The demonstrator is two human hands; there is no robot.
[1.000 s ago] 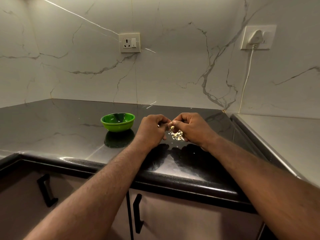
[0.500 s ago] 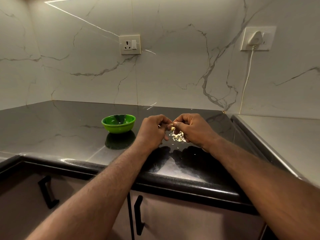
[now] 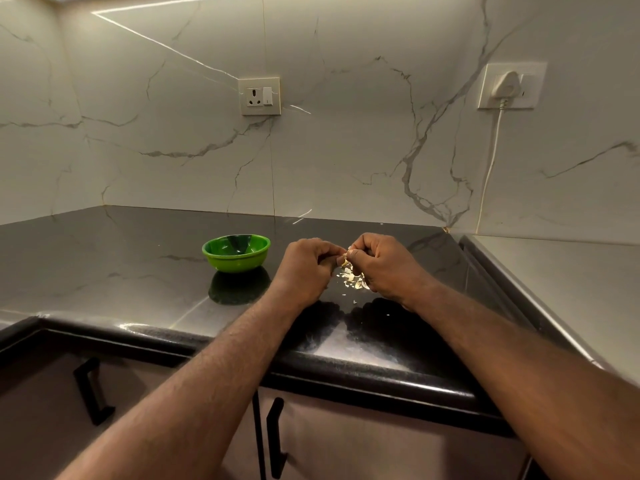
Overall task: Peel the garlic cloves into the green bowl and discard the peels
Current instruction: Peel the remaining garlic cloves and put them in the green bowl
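Together left grip [image 3: 308,268], right grip [image 3: 385,265] pinch one garlic clove [image 3: 345,262]; one green bowl [image 3: 236,260], one peel pile [image 3: 352,279].

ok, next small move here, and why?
Probably strip off any skin left: the left hand and right hand pinch one garlic clove between them above the peel pile on the countertop. How much skin remains is unclear; the green bowl sits to the left.

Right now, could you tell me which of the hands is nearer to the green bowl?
Left. The left hand sits just right of the green bowl, not touching it; the right hand is farther right, beyond the left, both pinching a garlic clove between them.
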